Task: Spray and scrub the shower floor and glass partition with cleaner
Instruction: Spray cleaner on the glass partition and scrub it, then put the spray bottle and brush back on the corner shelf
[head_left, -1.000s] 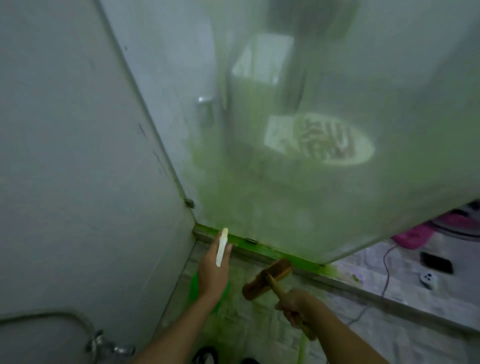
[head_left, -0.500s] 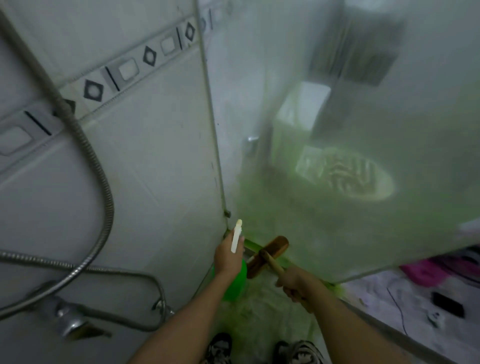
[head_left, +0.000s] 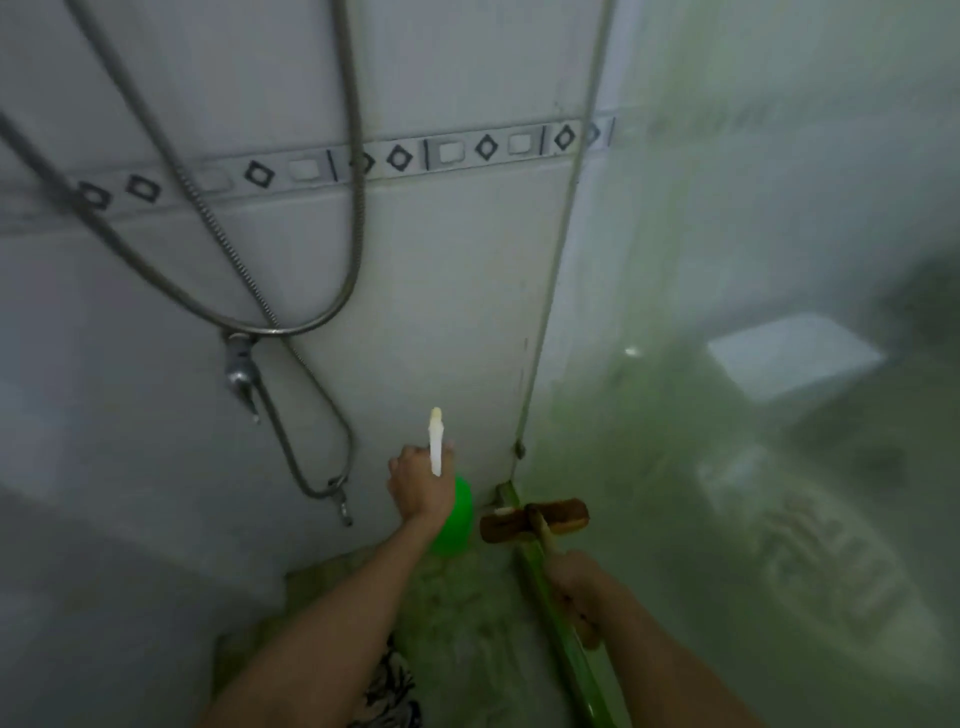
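My left hand (head_left: 418, 488) grips a green spray bottle (head_left: 454, 519) with a white nozzle (head_left: 435, 441) that points up, close to the tiled wall. My right hand (head_left: 574, 584) holds the handle of a brown scrub brush (head_left: 535, 519), whose head rests at the foot of the glass partition (head_left: 727, 364), near the corner. The glass is smeared with green cleaner, thickest low down. A green-stained sill (head_left: 566, 639) runs along its base. The shower floor (head_left: 467, 623) is wet and greenish.
A metal shower hose (head_left: 291, 322) loops down the white tiled wall (head_left: 441, 312) to a tap (head_left: 240, 374) at the left. A patterned tile band (head_left: 332, 166) crosses the wall. My patterned slipper (head_left: 389, 691) shows at the bottom. A toilet is blurred behind the glass.
My view has swung left and up, bringing the wall, hose and tap into sight. Both hands keep their grips; the brush head has turned crosswise by the corner.
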